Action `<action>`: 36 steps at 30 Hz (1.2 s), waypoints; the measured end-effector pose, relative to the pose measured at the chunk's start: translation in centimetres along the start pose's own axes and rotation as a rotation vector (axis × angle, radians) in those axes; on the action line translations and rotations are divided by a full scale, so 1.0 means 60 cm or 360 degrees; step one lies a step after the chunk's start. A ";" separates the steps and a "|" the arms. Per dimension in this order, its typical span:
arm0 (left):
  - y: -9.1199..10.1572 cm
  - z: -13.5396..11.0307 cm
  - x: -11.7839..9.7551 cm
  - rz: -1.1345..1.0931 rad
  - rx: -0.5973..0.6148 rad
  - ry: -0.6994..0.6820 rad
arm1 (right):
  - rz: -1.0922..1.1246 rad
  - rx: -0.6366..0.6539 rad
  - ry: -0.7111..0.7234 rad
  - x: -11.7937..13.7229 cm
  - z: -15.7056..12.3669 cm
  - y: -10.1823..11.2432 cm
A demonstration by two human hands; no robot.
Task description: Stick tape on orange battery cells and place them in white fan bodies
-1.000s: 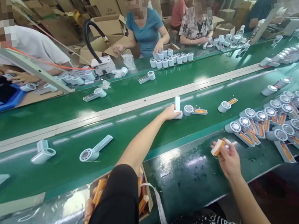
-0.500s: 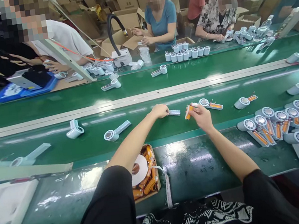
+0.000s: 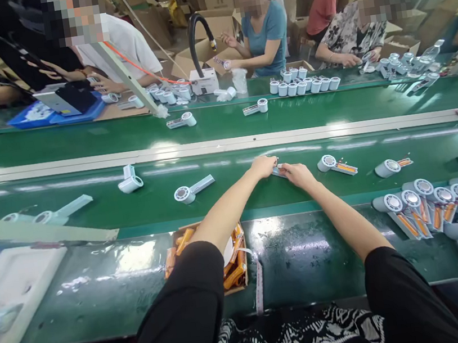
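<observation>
My left hand [image 3: 264, 166] is closed around a white handheld-fan housing, its head hidden by my fingers. The open, trough-like handle [image 3: 278, 172] points right, between my hands. My right hand [image 3: 297, 175] pinches at that handle, fingertips close to my left ones. A small white bit shows at its fingertips; the orange battery seen there earlier is now covered by my fingers. To the left lies another fan housing [image 3: 184, 195] with a bare handle. On the right a fan housing [image 3: 327, 163] has an orange battery [image 3: 347, 168] in its handle.
Below my left forearm sits a carton of orange batteries [image 3: 238, 267] with a tape roll. Many battery-fitted fan housings [image 3: 444, 194] crowd the right bench. A white foam tray [image 3: 49, 259] lies left. Across the green belt [image 3: 232, 194], several people work among fans and boxes.
My right hand has moved left with the battery to the handle, meeting my left hand. My left hand has shifted slightly right in view. The whole view has shifted a little.
</observation>
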State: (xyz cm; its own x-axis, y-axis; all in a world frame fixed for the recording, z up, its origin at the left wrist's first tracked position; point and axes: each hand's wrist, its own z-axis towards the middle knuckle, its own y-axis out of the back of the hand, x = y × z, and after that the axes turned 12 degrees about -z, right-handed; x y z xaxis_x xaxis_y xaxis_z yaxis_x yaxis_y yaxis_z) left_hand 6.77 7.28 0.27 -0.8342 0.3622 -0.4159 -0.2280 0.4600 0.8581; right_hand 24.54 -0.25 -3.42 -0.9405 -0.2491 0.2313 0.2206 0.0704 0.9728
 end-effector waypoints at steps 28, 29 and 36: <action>-0.011 -0.060 -0.013 0.0277 -0.0229 -0.0240 | -0.0575 0.0479 -0.0028 0.045 0.007 0.081; -0.014 -0.059 -0.010 0.0281 -0.0217 -0.0235 | -0.0550 0.0488 -0.0038 0.040 0.005 0.082; -0.015 -0.061 -0.037 0.0265 -0.0184 -0.0109 | -0.0548 0.0584 -0.0122 0.051 0.029 0.061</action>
State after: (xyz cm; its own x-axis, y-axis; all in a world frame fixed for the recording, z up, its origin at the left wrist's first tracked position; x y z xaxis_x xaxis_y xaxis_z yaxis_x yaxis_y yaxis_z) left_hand 7.00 3.06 1.53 -0.8298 0.4818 -0.2817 -0.1493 0.2947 0.9439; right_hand 22.01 0.93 0.82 -0.9620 -0.2468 -0.1169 -0.1979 0.3349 0.9213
